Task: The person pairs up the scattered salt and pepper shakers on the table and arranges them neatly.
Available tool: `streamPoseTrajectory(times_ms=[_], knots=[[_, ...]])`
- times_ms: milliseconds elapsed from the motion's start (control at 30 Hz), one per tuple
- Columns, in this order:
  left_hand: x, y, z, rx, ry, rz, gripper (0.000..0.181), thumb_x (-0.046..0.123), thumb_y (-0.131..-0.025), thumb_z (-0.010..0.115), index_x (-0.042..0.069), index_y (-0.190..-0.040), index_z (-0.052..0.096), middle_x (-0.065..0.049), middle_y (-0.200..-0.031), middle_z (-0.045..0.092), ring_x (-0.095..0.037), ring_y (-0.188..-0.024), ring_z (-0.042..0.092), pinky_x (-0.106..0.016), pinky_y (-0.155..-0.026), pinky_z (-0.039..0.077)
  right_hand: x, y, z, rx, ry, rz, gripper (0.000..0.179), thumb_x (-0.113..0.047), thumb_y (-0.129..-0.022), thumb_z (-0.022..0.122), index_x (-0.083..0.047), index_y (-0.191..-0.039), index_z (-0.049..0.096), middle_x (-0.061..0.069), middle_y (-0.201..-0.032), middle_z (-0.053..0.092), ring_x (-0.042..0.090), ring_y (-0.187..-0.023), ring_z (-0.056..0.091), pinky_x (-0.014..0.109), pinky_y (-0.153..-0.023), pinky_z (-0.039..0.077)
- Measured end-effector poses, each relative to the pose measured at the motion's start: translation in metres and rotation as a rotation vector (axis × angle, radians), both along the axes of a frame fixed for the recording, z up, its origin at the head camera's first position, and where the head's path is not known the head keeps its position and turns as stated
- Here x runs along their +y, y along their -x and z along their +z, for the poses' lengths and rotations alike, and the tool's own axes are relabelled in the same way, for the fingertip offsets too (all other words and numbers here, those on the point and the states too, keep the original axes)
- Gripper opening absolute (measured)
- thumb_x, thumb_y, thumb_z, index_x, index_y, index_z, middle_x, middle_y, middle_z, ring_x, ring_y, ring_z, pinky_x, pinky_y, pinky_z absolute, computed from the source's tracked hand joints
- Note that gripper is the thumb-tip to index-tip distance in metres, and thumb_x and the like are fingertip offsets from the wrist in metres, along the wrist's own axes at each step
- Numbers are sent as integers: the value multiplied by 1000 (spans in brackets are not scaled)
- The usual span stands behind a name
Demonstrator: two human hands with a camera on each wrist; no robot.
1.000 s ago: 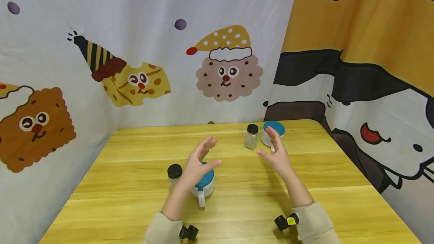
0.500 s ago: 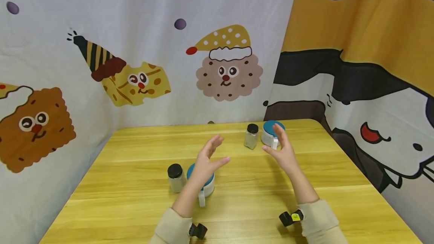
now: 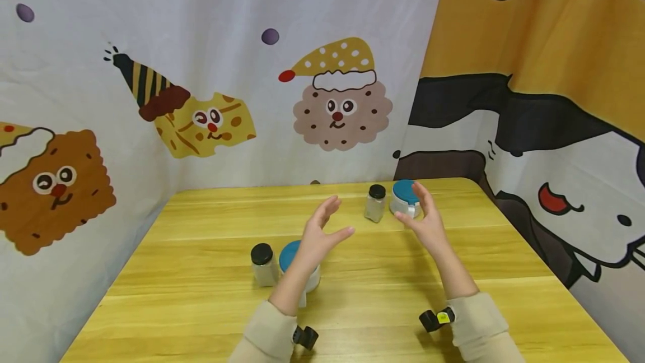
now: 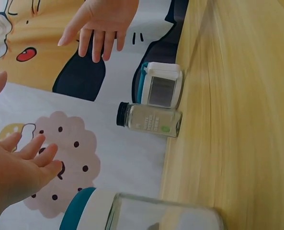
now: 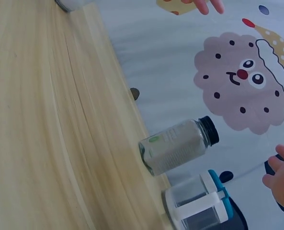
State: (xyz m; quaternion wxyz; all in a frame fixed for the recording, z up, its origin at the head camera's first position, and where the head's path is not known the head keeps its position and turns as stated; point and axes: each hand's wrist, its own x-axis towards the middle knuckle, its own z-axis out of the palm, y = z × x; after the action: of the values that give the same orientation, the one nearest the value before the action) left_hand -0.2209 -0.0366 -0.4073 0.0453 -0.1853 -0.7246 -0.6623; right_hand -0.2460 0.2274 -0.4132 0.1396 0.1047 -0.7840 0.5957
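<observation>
Now, both hands hang above the wooden table (image 3: pixel 363 290), relaxed and grasping nothing: the left hand (image 3: pixel 316 237), fingers softly bent and thumb out, faces the right hand (image 3: pixel 428 226), well apart. Look to the left hand's eight o'clock, and there stands the near black-capped bottle (image 3: pixel 264 272), upright; just beside it, between seven and eight, sits the near blue-lidded canister (image 3: pixel 290 255), with the left forearm (image 3: pixel 293 284) crossing in front. Whether that pair touch, I can't tell. Over at the far edge, toward ten o'clock from the right hand, it's the far black-capped bottle (image 3: pixel 375 210), clear glass with pale lettering and a green mark, and between ten and eleven, the far blue-lidded canister (image 3: pixel 402 197), white handle toward the person. The right hand overlaps that lid in the head view, yet the left wrist view shows a gap. Beyond, at twelve o'clock, hangs a curtain (image 3: pixel 211 27) printed with hatted biscuits.
</observation>
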Motion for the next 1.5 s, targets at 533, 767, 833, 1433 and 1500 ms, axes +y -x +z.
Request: streamPoseTrajectory(times_ms=[533, 767, 833, 1433, 1500], knots=[[26, 10, -2, -29, -19, 28, 76, 20, -82, 78, 13, -146, 39, -4, -144, 45, -20, -134, 37, -38, -110, 23, 1, -8, 19, -23, -15, -46, 85, -7, -87, 70, 4, -150, 15, 26, -152, 19, 40, -141, 11, 56, -110, 11], [40, 16, -7, -34, -44, 50, 75, 20, -81, 78, 13, -145, 40, -3, -143, 46, -19, -133, 37, -41, -110, 24, 5, -3, 17, -22, -32, -63, 86, -9, -86, 71, 4, -150, 15, 26, -152, 18, 40, -141, 11, 58, -109, 11], [44, 17, -8, -32, -42, 60, 74, 19, -81, 78, 13, -145, 40, -4, -143, 46, -20, -133, 37, -42, -110, 24, 6, -2, 16, -29, -31, -67, 86, -10, -86, 71, 4, -150, 15, 26, -153, 18, 40, -141, 11, 58, -110, 10], [67, 36, -18, -53, -31, 109, 71, 22, -82, 78, 12, -143, 42, -6, -143, 45, -22, -133, 38, -43, -109, 26, 26, 25, -11, -35, -44, -112, 88, -11, -87, 71, 1, -151, 12, 23, -154, 16, 40, -140, 12, 53, -112, 8], [69, 38, -19, -60, -30, 115, 72, 24, -82, 78, 13, -144, 42, -5, -143, 45, -22, -133, 38, -42, -109, 26, 32, 32, -20, -36, -50, -119, 90, -15, -87, 73, -2, -152, 12, 21, -155, 16, 38, -141, 13, 52, -112, 8]])
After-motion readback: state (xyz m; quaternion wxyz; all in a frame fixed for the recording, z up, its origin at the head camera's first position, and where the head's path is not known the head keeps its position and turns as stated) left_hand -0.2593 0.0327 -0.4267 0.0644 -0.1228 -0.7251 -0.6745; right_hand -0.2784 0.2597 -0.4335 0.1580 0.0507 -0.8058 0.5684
